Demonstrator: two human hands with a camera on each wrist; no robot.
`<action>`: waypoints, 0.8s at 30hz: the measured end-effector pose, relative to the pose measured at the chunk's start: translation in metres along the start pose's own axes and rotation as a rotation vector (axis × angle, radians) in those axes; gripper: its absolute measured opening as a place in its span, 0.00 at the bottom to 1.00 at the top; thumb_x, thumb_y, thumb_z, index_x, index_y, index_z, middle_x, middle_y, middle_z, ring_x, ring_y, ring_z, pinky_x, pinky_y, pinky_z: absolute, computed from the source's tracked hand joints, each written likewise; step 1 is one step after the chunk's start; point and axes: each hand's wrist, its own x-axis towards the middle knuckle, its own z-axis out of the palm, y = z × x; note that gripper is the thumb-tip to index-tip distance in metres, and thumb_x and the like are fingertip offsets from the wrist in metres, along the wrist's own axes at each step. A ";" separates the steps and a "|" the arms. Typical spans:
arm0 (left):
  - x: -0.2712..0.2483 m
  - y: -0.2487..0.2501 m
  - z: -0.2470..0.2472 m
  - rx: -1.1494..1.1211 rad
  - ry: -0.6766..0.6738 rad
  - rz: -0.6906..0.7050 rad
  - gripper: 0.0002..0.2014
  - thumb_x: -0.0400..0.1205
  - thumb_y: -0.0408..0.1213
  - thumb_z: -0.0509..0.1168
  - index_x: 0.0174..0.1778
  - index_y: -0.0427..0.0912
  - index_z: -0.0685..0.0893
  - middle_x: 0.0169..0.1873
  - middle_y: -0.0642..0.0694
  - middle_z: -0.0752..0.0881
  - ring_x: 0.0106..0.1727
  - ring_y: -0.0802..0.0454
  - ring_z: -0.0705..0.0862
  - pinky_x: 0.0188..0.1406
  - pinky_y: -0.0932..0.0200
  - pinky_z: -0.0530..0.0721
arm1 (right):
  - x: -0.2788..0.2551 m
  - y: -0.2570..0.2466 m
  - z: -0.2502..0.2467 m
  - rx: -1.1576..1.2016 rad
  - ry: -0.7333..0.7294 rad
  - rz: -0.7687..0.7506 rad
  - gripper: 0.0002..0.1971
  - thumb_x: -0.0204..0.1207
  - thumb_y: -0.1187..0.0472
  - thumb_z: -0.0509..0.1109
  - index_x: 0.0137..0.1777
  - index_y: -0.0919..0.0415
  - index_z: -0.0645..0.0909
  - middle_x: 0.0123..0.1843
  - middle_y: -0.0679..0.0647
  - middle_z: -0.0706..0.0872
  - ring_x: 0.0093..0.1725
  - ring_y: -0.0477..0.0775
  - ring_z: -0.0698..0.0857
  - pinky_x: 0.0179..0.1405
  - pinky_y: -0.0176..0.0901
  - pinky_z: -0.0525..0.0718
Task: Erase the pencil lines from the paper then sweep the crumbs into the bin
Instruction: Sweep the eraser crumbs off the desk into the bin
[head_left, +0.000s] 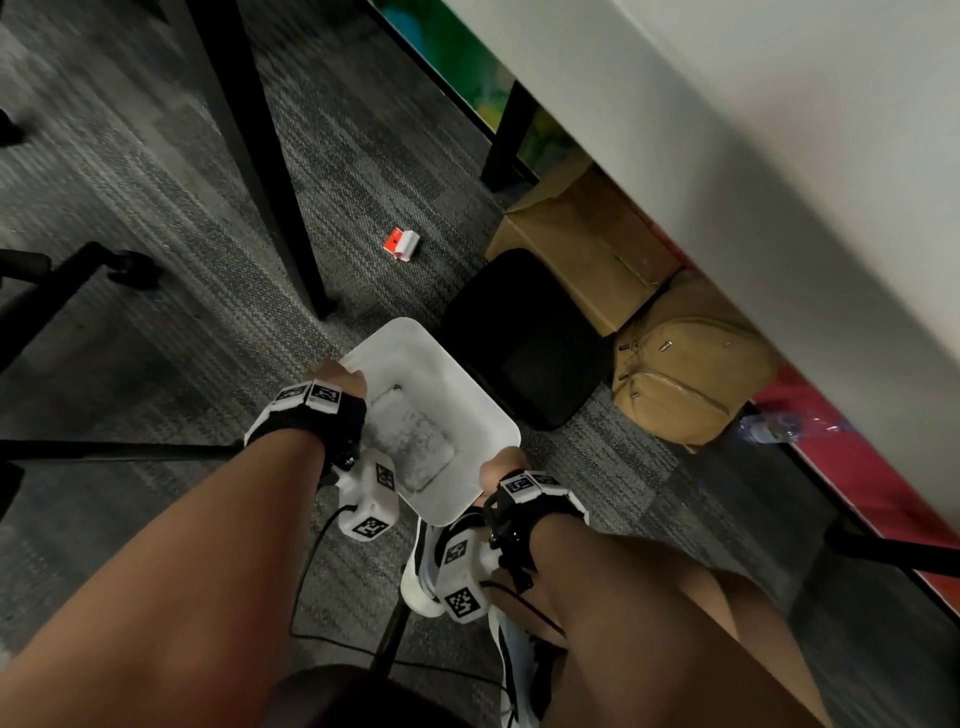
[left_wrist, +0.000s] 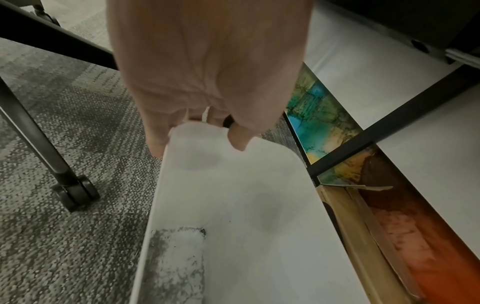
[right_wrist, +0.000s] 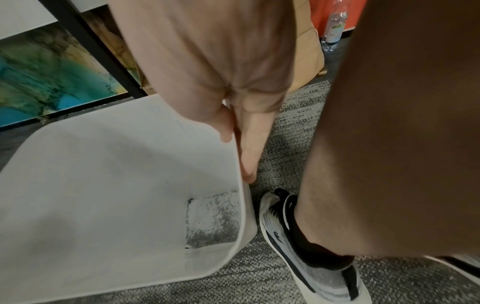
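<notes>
Only head view, red carton (head_left: 401, 244), bin (head_left: 483, 410)

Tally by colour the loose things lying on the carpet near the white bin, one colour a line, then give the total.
Tan: 2, box and backpack
Black: 1, bag
Red and white: 1, small pack
Clear: 1, bottle
Total: 5

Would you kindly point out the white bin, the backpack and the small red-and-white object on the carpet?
white bin (head_left: 470, 387): head view, far inner wall.
backpack (head_left: 691, 364): head view, tan front panel.
red-and-white object (head_left: 401, 243): head view, its middle.
</notes>
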 end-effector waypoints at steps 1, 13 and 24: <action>-0.004 0.001 -0.001 0.018 -0.009 -0.004 0.24 0.82 0.50 0.56 0.65 0.34 0.73 0.64 0.31 0.78 0.63 0.29 0.78 0.64 0.37 0.77 | 0.002 0.002 0.003 -0.008 0.004 0.029 0.20 0.86 0.64 0.51 0.75 0.70 0.66 0.77 0.63 0.69 0.74 0.64 0.70 0.67 0.48 0.71; 0.000 0.006 0.002 0.017 0.017 -0.037 0.27 0.87 0.47 0.52 0.71 0.26 0.70 0.71 0.27 0.72 0.72 0.30 0.71 0.70 0.42 0.69 | 0.004 0.002 0.009 0.003 0.001 0.036 0.14 0.82 0.65 0.57 0.61 0.71 0.78 0.64 0.66 0.82 0.59 0.64 0.81 0.45 0.42 0.70; 0.004 0.003 0.003 0.040 0.014 -0.035 0.28 0.87 0.48 0.53 0.72 0.26 0.69 0.72 0.27 0.70 0.74 0.30 0.67 0.72 0.42 0.65 | 0.001 -0.001 0.011 0.011 0.013 0.009 0.11 0.81 0.66 0.58 0.53 0.71 0.79 0.63 0.67 0.82 0.62 0.64 0.81 0.48 0.46 0.76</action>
